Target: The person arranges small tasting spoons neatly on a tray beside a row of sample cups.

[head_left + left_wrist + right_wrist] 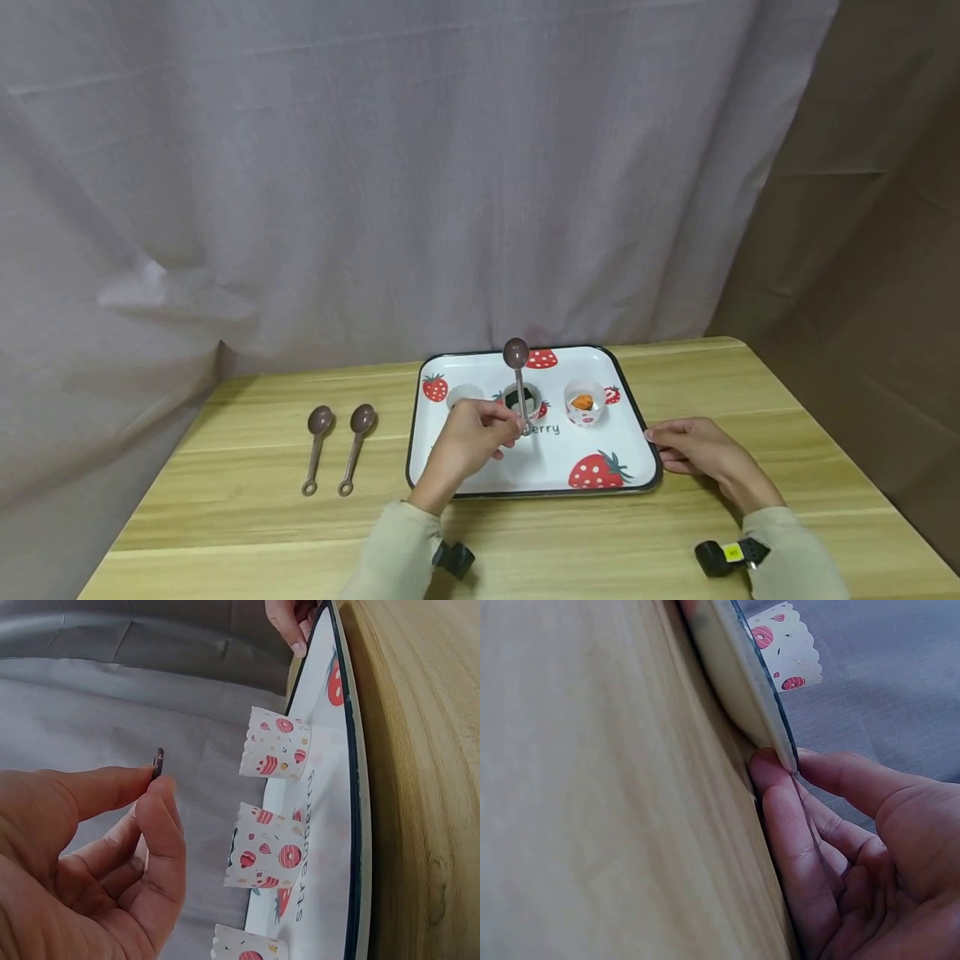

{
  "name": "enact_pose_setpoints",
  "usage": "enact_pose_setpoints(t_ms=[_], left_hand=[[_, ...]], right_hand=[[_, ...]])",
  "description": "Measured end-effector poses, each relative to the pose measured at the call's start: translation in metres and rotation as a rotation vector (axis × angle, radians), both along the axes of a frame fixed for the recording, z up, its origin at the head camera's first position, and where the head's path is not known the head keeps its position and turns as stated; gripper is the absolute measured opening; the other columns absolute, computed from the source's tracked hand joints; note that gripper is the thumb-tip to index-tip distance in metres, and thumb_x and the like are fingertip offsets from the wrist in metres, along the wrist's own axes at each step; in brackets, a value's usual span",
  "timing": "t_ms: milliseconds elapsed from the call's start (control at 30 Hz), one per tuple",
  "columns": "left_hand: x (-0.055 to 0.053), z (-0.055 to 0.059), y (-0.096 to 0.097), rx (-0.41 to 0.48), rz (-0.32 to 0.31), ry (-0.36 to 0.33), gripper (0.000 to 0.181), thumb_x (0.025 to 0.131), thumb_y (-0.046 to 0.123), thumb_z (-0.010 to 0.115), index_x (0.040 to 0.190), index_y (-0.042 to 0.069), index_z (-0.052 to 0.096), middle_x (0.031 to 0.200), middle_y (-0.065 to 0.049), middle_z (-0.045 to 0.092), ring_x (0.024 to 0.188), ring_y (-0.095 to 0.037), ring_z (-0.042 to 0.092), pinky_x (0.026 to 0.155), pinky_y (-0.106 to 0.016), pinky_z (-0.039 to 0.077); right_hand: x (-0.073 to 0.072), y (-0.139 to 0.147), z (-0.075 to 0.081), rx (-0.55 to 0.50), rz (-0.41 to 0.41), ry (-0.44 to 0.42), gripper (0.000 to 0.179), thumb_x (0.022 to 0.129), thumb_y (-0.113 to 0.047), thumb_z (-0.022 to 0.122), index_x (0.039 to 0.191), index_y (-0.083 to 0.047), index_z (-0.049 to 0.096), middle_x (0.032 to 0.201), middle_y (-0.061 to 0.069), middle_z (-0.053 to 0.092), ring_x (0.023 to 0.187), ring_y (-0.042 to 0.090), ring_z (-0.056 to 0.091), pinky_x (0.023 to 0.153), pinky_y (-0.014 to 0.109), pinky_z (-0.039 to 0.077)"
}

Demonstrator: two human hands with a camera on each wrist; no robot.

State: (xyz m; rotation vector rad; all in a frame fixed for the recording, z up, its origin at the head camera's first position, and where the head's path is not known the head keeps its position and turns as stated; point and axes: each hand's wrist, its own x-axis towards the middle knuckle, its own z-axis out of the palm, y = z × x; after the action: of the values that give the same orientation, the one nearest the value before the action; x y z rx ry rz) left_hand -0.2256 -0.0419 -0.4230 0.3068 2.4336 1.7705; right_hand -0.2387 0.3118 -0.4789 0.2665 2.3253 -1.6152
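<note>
My left hand pinches a brown spoon by the ring end of its handle, thumb against forefinger. The spoon is held above a white strawberry-print tray, its bowl pointing toward the curtain. Three patterned paper cups stand on the tray. Something dark lies in the middle cup, and an orange piece in the right cup. The left cup is partly covered by my left hand. At the tray's right edge, my right hand grips the dark rim between thumb and fingers.
Two more brown spoons, the far-left spoon and its neighbour, lie side by side on the wooden table left of the tray. A grey curtain hangs right behind the table's back edge.
</note>
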Motion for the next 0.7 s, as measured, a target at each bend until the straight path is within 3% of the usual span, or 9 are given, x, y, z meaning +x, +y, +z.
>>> enact_pose_setpoints(t_ms=[100, 300, 433, 700], left_hand=[[-0.001, 0.000, 0.003, -0.013, 0.010, -0.004, 0.008, 0.094, 0.009, 0.074, 0.093, 0.004, 0.080, 0.077, -0.007, 0.074, 0.074, -0.025, 0.071, 0.061, -0.028, 0.060], [0.000, -0.004, 0.013, -0.016, 0.011, -0.007, 0.007, 0.092, 0.007, 0.075, 0.091, 0.004, 0.080, 0.073, -0.002, 0.074, 0.067, -0.010, 0.068, 0.059, -0.028, 0.060], [0.003, -0.004, 0.021, -0.013, 0.007, -0.011, 0.007, 0.092, 0.006, 0.074, 0.090, 0.004, 0.080, 0.072, -0.004, 0.075, 0.065, -0.009, 0.068, 0.058, -0.028, 0.060], [0.005, -0.010, 0.031, -0.027, 0.027, 0.021, 0.007, 0.091, 0.006, 0.076, 0.086, 0.006, 0.081, 0.066, 0.000, 0.072, 0.066, -0.023, 0.073, 0.055, -0.027, 0.058]], right_hand=[[0.000, 0.000, 0.001, -0.008, -0.005, 0.000, 0.049, 0.105, -0.019, 0.065, 0.137, 0.017, 0.056, 0.089, 0.000, 0.069, 0.073, 0.006, 0.066, 0.068, 0.024, 0.061], [0.000, -0.002, 0.002, 0.025, 0.002, 0.002, 0.053, 0.105, -0.020, 0.066, 0.138, 0.018, 0.054, 0.093, 0.000, 0.071, 0.078, 0.009, 0.066, 0.071, 0.026, 0.062], [-0.001, 0.001, 0.001, 0.043, 0.017, 0.010, 0.054, 0.105, -0.021, 0.065, 0.138, 0.020, 0.053, 0.096, 0.000, 0.071, 0.081, 0.010, 0.066, 0.073, 0.026, 0.062], [-0.003, 0.000, 0.000, 0.046, 0.014, 0.006, 0.053, 0.105, -0.022, 0.066, 0.137, 0.019, 0.055, 0.096, -0.001, 0.072, 0.081, 0.010, 0.067, 0.073, 0.027, 0.063]])
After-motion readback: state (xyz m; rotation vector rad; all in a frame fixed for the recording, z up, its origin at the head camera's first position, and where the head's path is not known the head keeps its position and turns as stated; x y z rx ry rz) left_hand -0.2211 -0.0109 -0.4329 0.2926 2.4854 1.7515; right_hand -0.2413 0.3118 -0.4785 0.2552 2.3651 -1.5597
